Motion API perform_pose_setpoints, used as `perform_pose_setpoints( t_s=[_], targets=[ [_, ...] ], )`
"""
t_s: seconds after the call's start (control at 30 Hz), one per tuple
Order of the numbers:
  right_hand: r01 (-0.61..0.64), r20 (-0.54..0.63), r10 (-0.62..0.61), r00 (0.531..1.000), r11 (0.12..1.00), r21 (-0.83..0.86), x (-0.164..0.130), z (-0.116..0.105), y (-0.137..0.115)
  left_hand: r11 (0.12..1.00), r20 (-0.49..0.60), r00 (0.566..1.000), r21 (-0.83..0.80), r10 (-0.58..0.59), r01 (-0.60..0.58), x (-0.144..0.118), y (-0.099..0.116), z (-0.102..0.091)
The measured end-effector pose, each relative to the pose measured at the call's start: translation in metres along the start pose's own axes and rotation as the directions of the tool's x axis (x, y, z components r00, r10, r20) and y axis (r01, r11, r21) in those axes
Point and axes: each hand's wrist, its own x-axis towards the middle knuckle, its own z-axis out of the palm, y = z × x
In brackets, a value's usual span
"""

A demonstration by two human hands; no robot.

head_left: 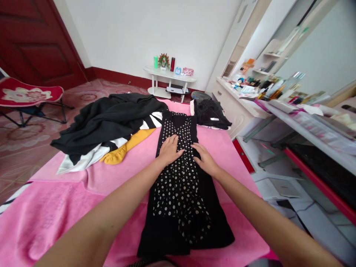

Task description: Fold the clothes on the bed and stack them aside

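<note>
On the pink blanket (228, 148), both hands' fingers (174, 142) press flat, ungripping, on the dotted dress (178, 185).

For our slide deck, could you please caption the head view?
Both hands, left hand and right hand, press flat on a black polka-dot dress spread over a pink blanket.

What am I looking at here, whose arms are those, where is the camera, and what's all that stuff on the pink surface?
The camera sits on a person's head, looking forward and down, so the arms are their own. Both hands lie flat and open on a black polka-dot dress spread on a pink blanket: the left hand, the right hand. Nothing is gripped. To the left lies a pile of clothes, black, white and mustard; beyond the dress, a folded black garment. A cluttered dressing table stands on the right.
</note>
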Motion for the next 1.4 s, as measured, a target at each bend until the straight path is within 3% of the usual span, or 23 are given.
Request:
perform_pose_setpoints(
  t_s=[0.13, 0.27, 0.43, 0.63, 0.77, 0.87, 0.97, 1.1, 1.2, 1.27, 1.33, 1.4],
  targets=[
    [0.055, 0.054, -0.055, 0.997, 0.998, 0.005, -0.057, -0.013, -0.039, 0.995, 0.203, 0.974, -0.043, 0.096, -0.089, -0.023, 0.001, -0.016],
    [0.128, 0.059, -0.126, 0.990, 0.991, -0.025, -0.084, -0.020, -0.062, 0.976, 0.213, 0.961, -0.165, 0.175, -0.141, -0.066, 0.017, -0.038],
    [0.202, 0.016, -0.202, 0.979, 0.978, -0.044, -0.096, -0.026, -0.060, 0.902, 0.204, 0.924, -0.362, 0.322, -0.235, -0.111, 0.038, -0.067],
    [0.219, 0.025, -0.218, 0.976, 0.974, -0.064, -0.117, -0.033, -0.047, 0.874, 0.246, 0.870, -0.358, 0.427, -0.327, -0.136, 0.045, -0.093],
    [0.254, 0.073, -0.246, 0.966, 0.957, -0.139, -0.131, -0.040, -0.062, 0.842, 0.284, 0.808, -0.343, 0.516, -0.417, -0.150, 0.058, -0.103],
    [0.393, 0.190, -0.361, 0.913, 0.903, -0.175, -0.139, -0.047, -0.080, 0.801, 0.318, 0.740, -0.334, 0.592, -0.497, -0.161, 0.068, -0.105],
    [0.517, 0.270, -0.465, 0.843, 0.839, -0.168, -0.147, -0.050, -0.094, 0.771, 0.329, 0.699, -0.334, 0.635, -0.543, -0.169, 0.074, -0.104],
    [0.537, 0.245, -0.500, 0.831, 0.836, -0.117, -0.160, -0.049, -0.100, 0.750, 0.342, 0.674, -0.407, 0.655, -0.522, -0.179, 0.081, -0.109],
    [0.504, 0.201, -0.498, 0.844, 0.863, 0.022, -0.164, -0.048, -0.105, 0.741, 0.325, 0.704, -0.522, 0.631, -0.423, -0.183, 0.087, -0.112],
    [0.374, 0.121, -0.391, 0.912, 0.916, 0.143, -0.160, -0.044, -0.110, 0.751, 0.316, 0.770, -0.589, 0.554, -0.299, -0.180, 0.088, -0.109],
    [0.111, 0.062, -0.134, 0.989, 0.951, 0.287, -0.150, -0.039, -0.113, 0.774, 0.320, 0.863, -0.622, 0.392, -0.121, -0.171, 0.085, -0.101],
    [-0.180, 0.060, 0.171, 0.983, 0.888, 0.423, -0.135, -0.032, -0.115, 0.782, 0.314, 0.932, -0.620, 0.182, 0.056, -0.158, 0.079, -0.088]
  ],
)
